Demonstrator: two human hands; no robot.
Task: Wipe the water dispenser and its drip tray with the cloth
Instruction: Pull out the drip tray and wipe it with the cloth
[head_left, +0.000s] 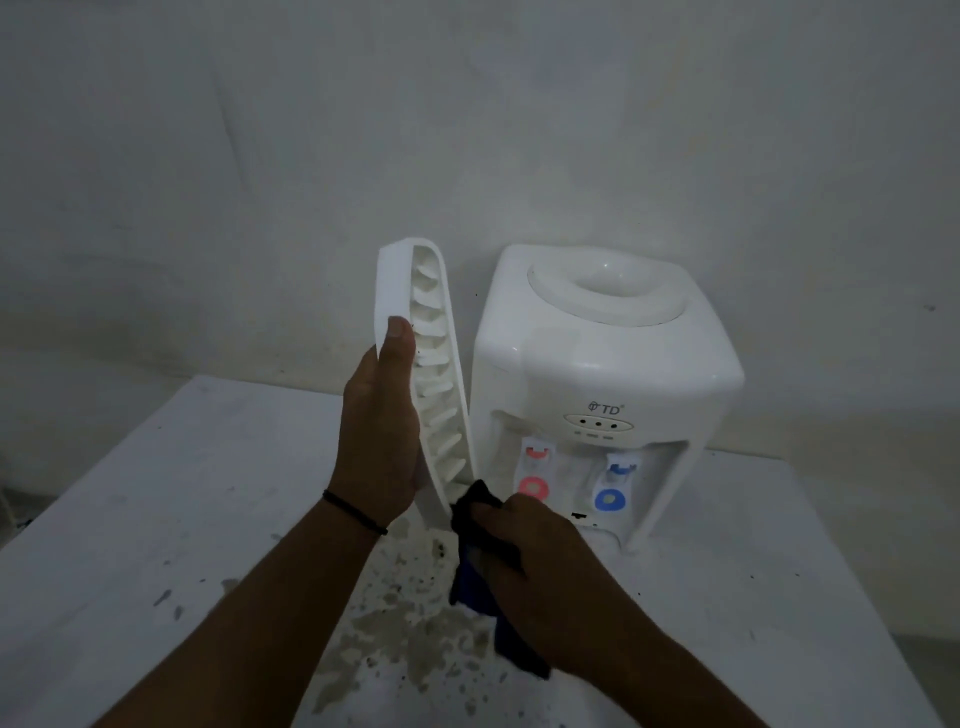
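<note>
Right hand (524, 551), nearest, closes its grip around a dark cloth (475, 506) pressed to the drip tray's (400, 280) lower end. Left hand (382, 431) clasps the upright tray at 9 o'clock of the water dispenser (597, 364) on the stained table (156, 493).

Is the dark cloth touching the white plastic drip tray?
Touching: the head view shows the dark cloth bunched against the lower end of the white plastic drip tray.

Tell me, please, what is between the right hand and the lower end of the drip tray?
In the head view, only the dark cloth: the right hand grips it against the lower end of the drip tray.
</note>
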